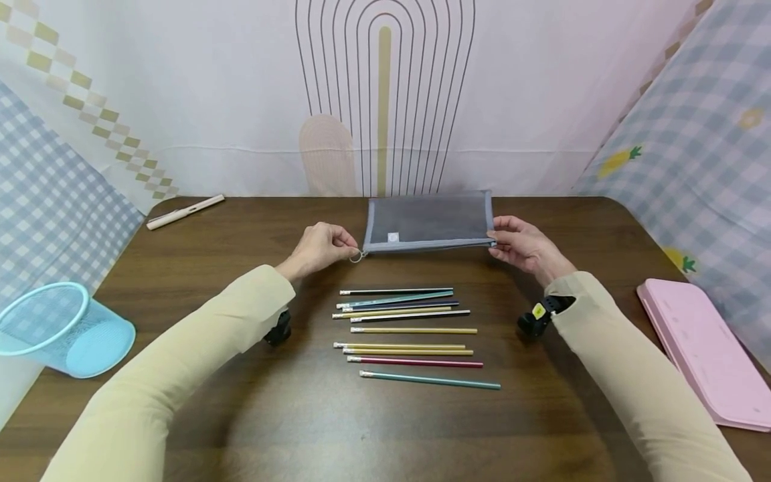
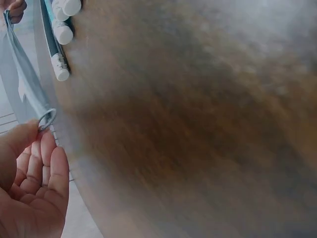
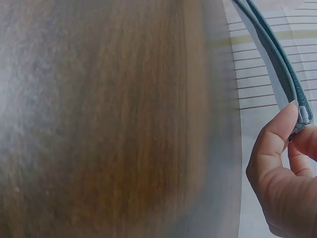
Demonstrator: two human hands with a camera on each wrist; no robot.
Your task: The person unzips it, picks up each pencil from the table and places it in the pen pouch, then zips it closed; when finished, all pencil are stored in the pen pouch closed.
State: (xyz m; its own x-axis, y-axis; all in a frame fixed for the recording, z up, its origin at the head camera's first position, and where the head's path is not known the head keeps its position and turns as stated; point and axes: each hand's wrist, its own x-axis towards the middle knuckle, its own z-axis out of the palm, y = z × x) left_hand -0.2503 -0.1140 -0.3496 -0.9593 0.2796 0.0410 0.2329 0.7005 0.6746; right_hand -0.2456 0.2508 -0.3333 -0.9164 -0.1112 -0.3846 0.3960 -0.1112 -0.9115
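A grey mesh zip pouch (image 1: 430, 217) is held up over the back of the table, its zipped edge towards me. At its left corner, my left hand (image 1: 320, 249) pinches a small ring (image 2: 47, 119) between thumb and forefinger, the other fingers loosely curled. My right hand (image 1: 524, 246) grips the opposite corner; in the right wrist view thumb and fingers pinch the end of the zip (image 3: 285, 59), beside its pull (image 3: 303, 115). A gap shows between the two zip edges there. Several pencils (image 1: 415, 331) lie side by side below the pouch, eraser ends to the left.
A blue mesh pen cup (image 1: 99, 338) lies tipped on its side at the left. The white pen (image 1: 185, 213) rests at the back left. On the right lies a pink case (image 1: 705, 348). A patterned cloth (image 1: 241, 87) hangs behind the table.
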